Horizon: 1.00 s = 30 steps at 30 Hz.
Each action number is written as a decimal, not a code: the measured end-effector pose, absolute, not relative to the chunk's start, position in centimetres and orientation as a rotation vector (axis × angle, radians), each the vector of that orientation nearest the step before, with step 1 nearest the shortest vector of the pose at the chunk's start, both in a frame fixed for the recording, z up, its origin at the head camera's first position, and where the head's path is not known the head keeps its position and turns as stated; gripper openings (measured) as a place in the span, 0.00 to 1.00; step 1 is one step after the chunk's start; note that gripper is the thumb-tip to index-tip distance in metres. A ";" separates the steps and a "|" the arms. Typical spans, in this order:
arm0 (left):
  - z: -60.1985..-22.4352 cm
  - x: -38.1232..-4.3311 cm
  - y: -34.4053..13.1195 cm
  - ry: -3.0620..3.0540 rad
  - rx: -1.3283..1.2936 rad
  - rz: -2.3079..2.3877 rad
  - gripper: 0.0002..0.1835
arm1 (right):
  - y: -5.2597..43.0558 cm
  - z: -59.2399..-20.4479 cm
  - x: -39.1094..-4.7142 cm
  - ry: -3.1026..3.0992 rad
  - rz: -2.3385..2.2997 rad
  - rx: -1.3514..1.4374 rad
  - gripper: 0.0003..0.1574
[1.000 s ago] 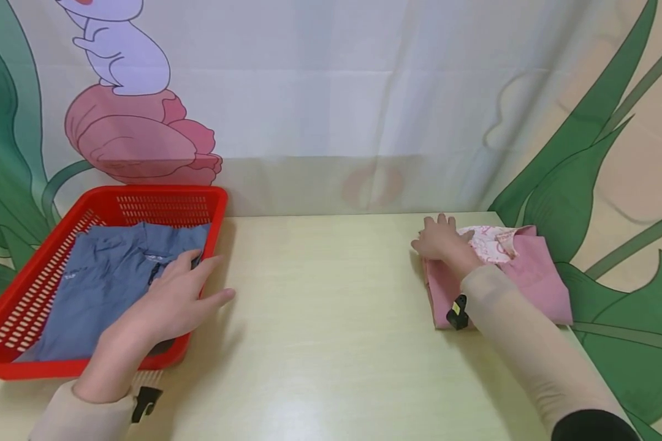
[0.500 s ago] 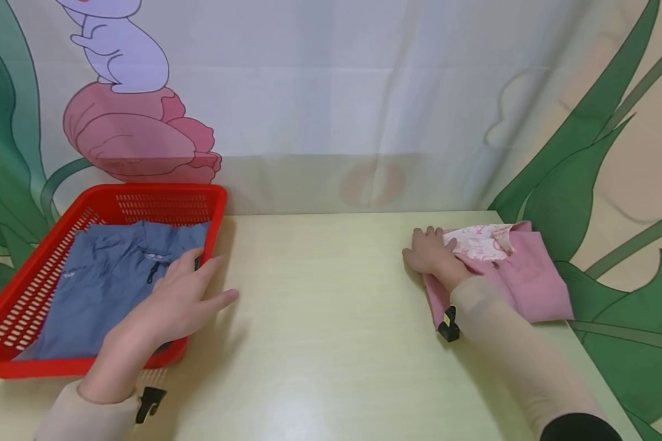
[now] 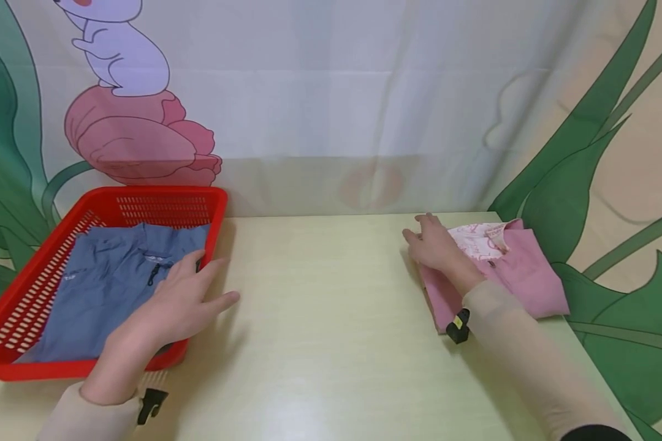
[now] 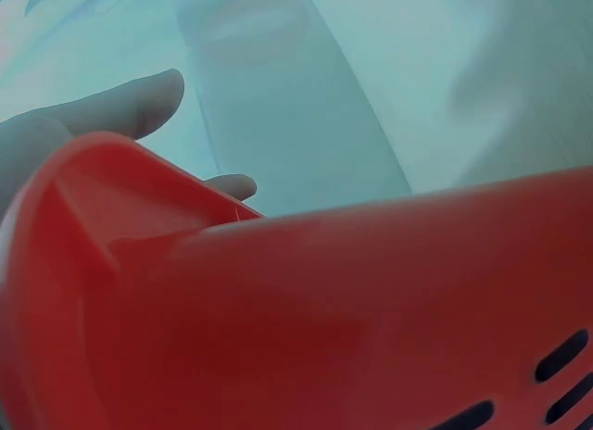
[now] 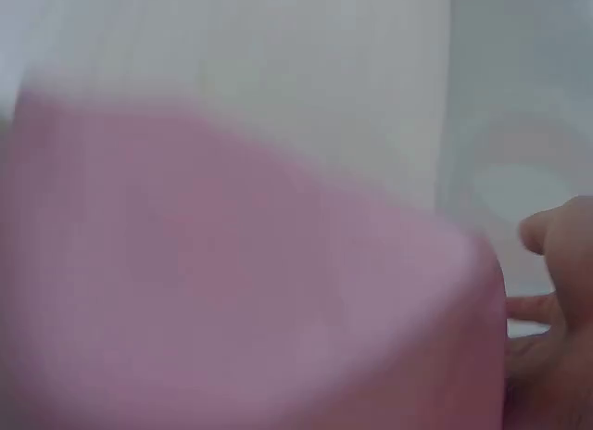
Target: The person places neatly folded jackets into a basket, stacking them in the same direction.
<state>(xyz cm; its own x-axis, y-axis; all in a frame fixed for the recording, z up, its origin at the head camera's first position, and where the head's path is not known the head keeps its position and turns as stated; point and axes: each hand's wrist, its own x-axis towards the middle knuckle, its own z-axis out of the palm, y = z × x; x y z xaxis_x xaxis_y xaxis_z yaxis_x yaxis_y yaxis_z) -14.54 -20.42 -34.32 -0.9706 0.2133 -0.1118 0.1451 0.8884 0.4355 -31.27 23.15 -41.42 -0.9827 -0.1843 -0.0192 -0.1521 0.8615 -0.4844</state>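
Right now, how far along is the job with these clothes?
Done: the blue garment lies folded in the red basket. In hand: the right hand is at the left edge of the pink garment, which looks folded; the left hand is at the basket's right rim. Remaining, probably: putting the pink garment in, as it lies on the table.

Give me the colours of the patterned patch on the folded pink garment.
The patterned patch is white with pink markings, seen best in the head view.
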 end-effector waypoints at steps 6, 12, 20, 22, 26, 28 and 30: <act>-34.4 -14.6 -20.3 2.899 0.288 0.666 0.43 | 27.5 -39.0 -31.2 3.059 -0.827 -0.235 0.34; -34.5 -14.6 -20.3 2.896 0.279 0.667 0.43 | 32.3 -39.8 -30.8 3.065 -0.630 -0.065 0.34; -35.0 -14.7 -20.6 2.890 0.259 0.667 0.45 | 33.1 -43.4 -30.7 3.107 -0.460 -0.011 0.35; -35.2 -14.8 -20.8 2.881 0.246 0.679 0.47 | 32.2 -43.6 -30.7 3.117 -0.442 0.028 0.34; -35.6 -15.0 -21.2 2.861 0.261 0.761 0.53 | 30.3 -43.8 -30.5 3.118 -0.446 0.099 0.34; -35.7 -15.2 -21.5 2.836 0.261 0.808 0.56 | 29.4 -43.9 -30.6 3.121 -0.456 0.119 0.34; -35.9 -15.3 -21.6 2.799 0.247 0.837 0.58 | 28.4 -44.0 -30.7 3.130 -0.473 0.130 0.34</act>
